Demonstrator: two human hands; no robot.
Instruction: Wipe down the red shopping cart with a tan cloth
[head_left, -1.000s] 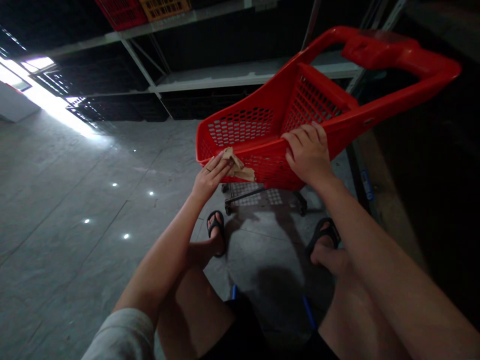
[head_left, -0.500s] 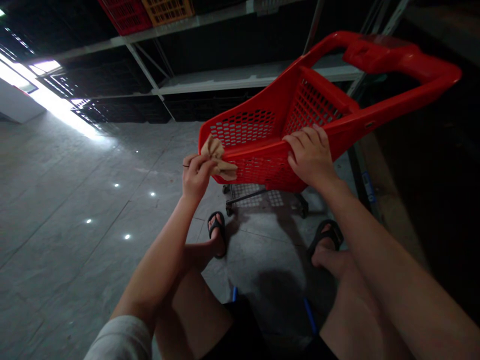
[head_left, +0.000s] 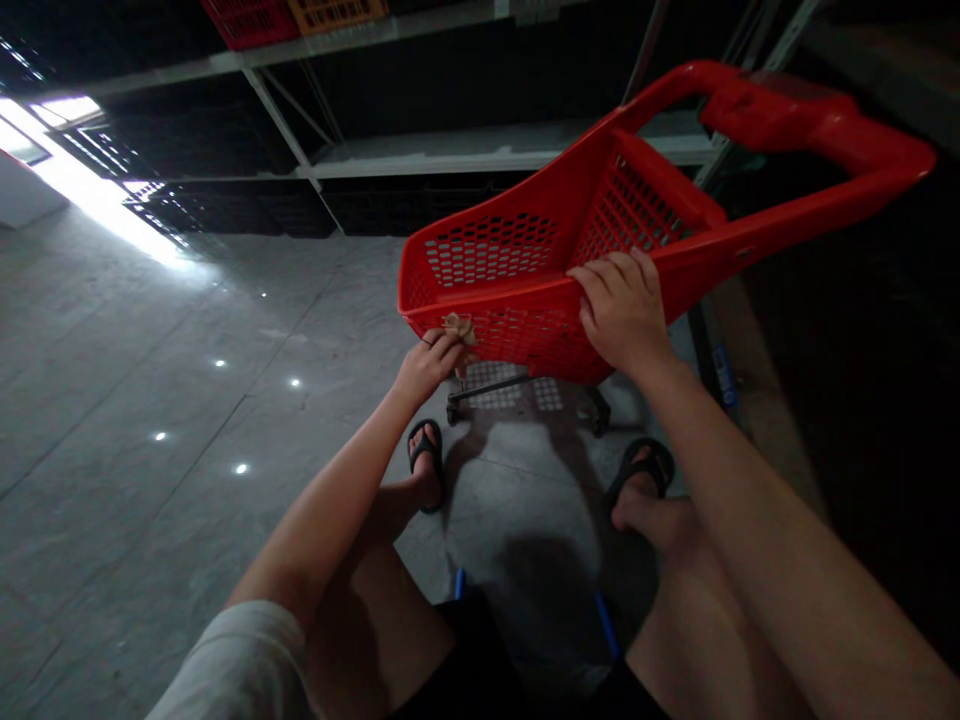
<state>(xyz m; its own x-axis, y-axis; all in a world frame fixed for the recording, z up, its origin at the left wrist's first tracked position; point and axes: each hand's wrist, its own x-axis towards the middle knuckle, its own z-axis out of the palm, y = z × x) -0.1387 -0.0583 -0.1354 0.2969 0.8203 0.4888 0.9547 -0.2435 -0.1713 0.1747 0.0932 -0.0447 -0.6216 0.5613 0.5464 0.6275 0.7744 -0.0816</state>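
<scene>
From my remote post, directions are taken from the centre of the head view. Concrete floor (head_left: 135, 560) extends widest at 8 o'clock. Metal shelving (head_left: 450, 150) crosses from 10 to 1 o'clock. The red cart (head_left: 517, 293) stands upright on the floor, its basket around the centre, its handle at 2 o'clock. A red crate (head_left: 251, 22) and an orange crate (head_left: 337, 14), side by side, sit on a shelf at 11 o'clock. Dark sandals are noted at 7 o'clock and 4 o'clock, one per foot. My right hand (head_left: 626, 305), between 2 and 3 o'clock, has its fingers hooked over the cart's near rim, thumb outside. My left hand (head_left: 427, 368), just off centre at 9 o'clock, has its fingers bent and closed upon a crumpled tan sheet (head_left: 461, 326) at the outer face of the near wall; cloth or paper, I cannot tell.
</scene>
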